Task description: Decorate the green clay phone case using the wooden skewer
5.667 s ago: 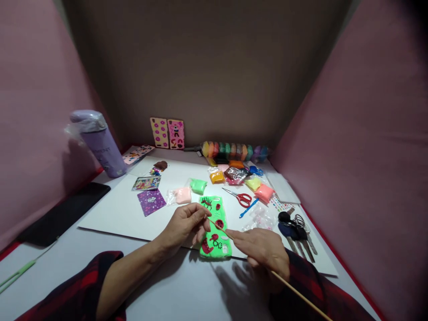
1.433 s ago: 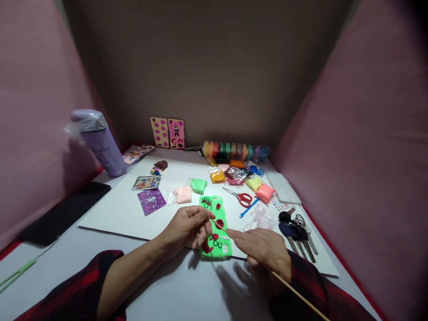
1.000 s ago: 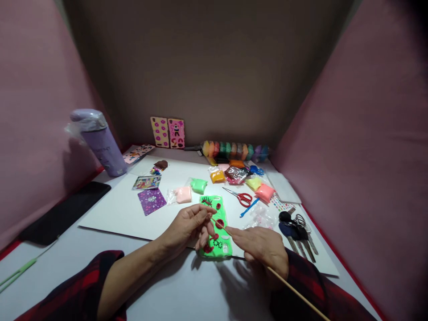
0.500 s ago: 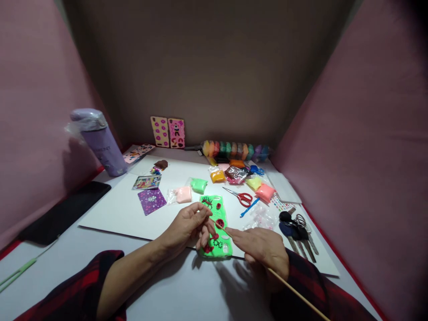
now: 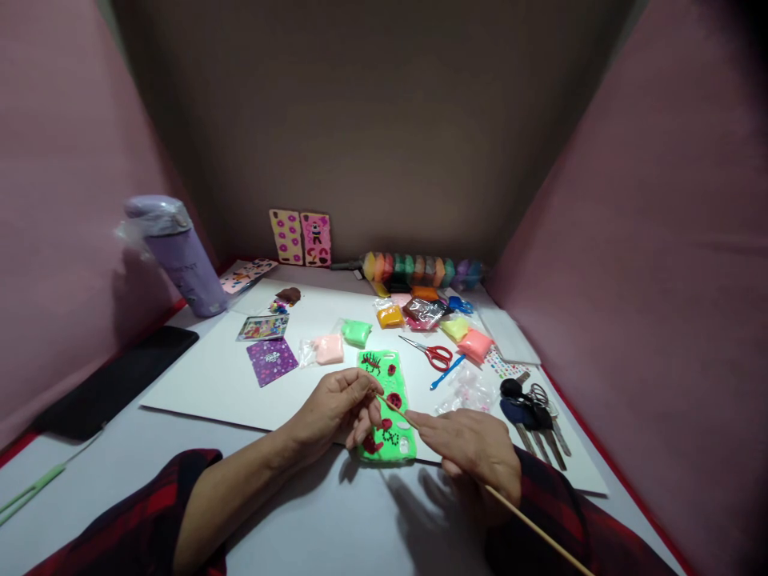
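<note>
A thin wooden stick [image 5: 534, 530] runs under the palm of my right hand [image 5: 471, 448], whose fingers are closed around it. Its tip meets the pinched fingers of my left hand [image 5: 345, 404]; whether something tiny sits between them I cannot make out. Below both hands lies a bright green phone case [image 5: 396, 453] covered in clay, with dark red shapes, a dark feathery shape and small dark dots on it. My left fingers hide part of its left side.
Red-handled scissors [image 5: 439, 358], a blue tool [image 5: 447, 374], clay packets [image 5: 357, 333] and keys [image 5: 540, 420] lie on the white board [image 5: 210, 392]. A purple bottle [image 5: 186, 260] stands left, near a black phone-like slab [image 5: 120, 380]. Two decorated cases [image 5: 300, 238] lean behind.
Both hands keep nearly the same pose. My left hand has shifted slightly left and down, and the stick's rear part has tilted a little.
</note>
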`<state>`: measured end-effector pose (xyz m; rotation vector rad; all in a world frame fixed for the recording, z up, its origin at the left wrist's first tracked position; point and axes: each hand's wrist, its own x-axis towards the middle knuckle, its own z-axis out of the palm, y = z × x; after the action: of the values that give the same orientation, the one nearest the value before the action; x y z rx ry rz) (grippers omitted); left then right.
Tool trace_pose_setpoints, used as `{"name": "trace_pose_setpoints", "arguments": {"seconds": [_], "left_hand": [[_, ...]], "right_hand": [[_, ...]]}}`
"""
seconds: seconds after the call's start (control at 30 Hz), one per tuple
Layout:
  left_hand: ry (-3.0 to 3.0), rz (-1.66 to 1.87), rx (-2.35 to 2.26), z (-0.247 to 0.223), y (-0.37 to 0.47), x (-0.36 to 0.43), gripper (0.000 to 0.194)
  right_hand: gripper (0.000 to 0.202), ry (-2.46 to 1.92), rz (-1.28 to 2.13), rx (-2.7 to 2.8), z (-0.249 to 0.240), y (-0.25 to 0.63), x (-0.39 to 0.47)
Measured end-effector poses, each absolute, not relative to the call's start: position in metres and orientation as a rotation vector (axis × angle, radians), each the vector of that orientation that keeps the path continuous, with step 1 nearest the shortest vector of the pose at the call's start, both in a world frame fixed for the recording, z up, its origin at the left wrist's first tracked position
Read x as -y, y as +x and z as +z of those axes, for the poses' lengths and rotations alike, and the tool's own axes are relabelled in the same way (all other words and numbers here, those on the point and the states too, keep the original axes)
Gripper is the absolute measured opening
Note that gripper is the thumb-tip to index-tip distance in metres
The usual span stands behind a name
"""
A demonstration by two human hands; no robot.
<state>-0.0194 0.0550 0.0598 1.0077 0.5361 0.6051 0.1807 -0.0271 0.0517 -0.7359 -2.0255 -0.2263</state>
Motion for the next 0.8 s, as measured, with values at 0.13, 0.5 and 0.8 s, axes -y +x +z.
{"name": "trace_pose_setpoints", "arguments": {"seconds": [0.13, 0.5, 0.8], "left_hand": [[1.011, 0.608, -0.533, 0.0591, -0.0192, -0.0549, 0.031], [1.012, 0.593, -0.517, 0.059, -0.0202, -0.0535, 0.029], [0.949, 0.654, -0.581, 0.0639, -0.0193, -0.0538, 0.027]], "right_hand": [[0.031, -0.752, -0.227, 2.026, 0.0507, 0.1814, 0.026], [0.031, -0.75, -0.239, 2.037, 0.0544, 0.1801, 0.0282], [0.031, -0.746, -0.247, 2.047, 0.0535, 0.1815, 0.0284]]}}
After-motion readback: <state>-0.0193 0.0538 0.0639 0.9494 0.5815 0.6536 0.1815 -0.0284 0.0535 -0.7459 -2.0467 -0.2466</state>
